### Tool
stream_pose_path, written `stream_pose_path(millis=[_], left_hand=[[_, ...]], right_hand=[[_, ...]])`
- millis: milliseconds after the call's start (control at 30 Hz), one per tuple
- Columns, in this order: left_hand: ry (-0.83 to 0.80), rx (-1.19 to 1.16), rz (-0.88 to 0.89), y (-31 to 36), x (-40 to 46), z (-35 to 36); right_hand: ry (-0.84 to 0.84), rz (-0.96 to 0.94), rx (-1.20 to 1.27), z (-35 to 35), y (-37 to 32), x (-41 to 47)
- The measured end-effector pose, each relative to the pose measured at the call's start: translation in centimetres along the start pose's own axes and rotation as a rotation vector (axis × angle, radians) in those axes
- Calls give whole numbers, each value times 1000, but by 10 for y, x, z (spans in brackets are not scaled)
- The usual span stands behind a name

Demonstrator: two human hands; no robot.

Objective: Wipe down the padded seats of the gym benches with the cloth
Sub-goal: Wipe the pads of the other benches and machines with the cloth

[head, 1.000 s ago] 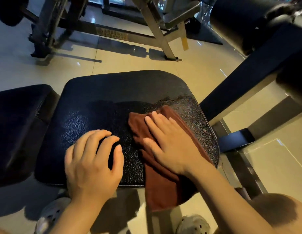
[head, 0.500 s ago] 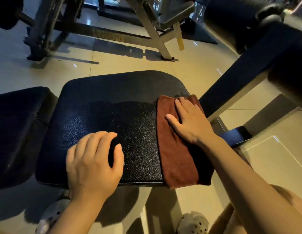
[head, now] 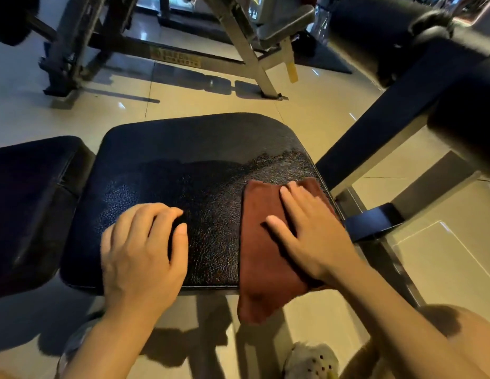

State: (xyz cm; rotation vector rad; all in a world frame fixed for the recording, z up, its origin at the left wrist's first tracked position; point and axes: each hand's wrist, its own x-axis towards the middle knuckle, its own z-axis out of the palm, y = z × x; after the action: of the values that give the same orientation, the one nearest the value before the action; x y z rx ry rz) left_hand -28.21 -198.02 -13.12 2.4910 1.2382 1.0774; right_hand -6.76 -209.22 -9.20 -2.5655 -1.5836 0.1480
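Note:
A black padded bench seat fills the middle of the head view, its near half shiny with a pebbled grain. A dark red-brown cloth lies folded along the seat's right side and hangs over the near edge. My right hand presses flat on the cloth with straight fingers. My left hand rests on the seat's near left part, fingers bent, holding nothing.
A second black pad adjoins the seat on the left. A dark frame bar and roller pads rise at the right. Another machine's metal frame stands behind on the tiled floor. A small black plate juts out right of the seat.
My right hand slid the cloth from the seat's middle to its right edge, then back toward me along that edge. The left hand stayed in place.

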Motion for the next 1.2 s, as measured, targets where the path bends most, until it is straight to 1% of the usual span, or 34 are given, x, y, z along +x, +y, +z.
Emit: stream_pose_path(millis=[67,100,233,367,467,600,667,733,800,833,867,933,1000,1067,1133,1200], left_hand=[[-2,50,-9,-1,0,3],[8,60,-17,0,0,5],[132,26,-11,5,0,12],[193,-13,0,6,-1,15],[210,-25,5,6,-2,15],[200,-52,-13,7,-3,12],[183,-63,-30,7,-2,11],[169,-77,-33,5,-2,9],[158,-100,-22,4,-2,7],[155,-114,-19,4,-2,6],[152,-124,-15,4,-1,4],[143,-108,-2,1,-2,1],[144,-19,14,-7,-2,-2],[151,70,-2,-15,0,-2],[184,60,-76,-18,3,1],[257,20,-84,-16,3,6]], right_hand=[[-7,83,-26,-5,20,22],[4,96,-30,-5,27,34],[73,76,-63,2,38,79],[18,102,-103,5,36,95],[26,78,-128,1,25,88],[22,-39,-100,4,-12,62],[17,-131,-36,11,-37,41],[-35,-234,43,16,-56,15],[-79,-323,79,18,-64,-10],[-72,-334,83,18,-62,-19],[-45,-318,79,17,-56,-23],[15,-206,56,13,-37,-19],[9,-62,9,5,-12,-1],[-16,38,-30,-3,11,23],[-36,75,-32,-9,26,47],[-32,59,-65,-9,32,67]])
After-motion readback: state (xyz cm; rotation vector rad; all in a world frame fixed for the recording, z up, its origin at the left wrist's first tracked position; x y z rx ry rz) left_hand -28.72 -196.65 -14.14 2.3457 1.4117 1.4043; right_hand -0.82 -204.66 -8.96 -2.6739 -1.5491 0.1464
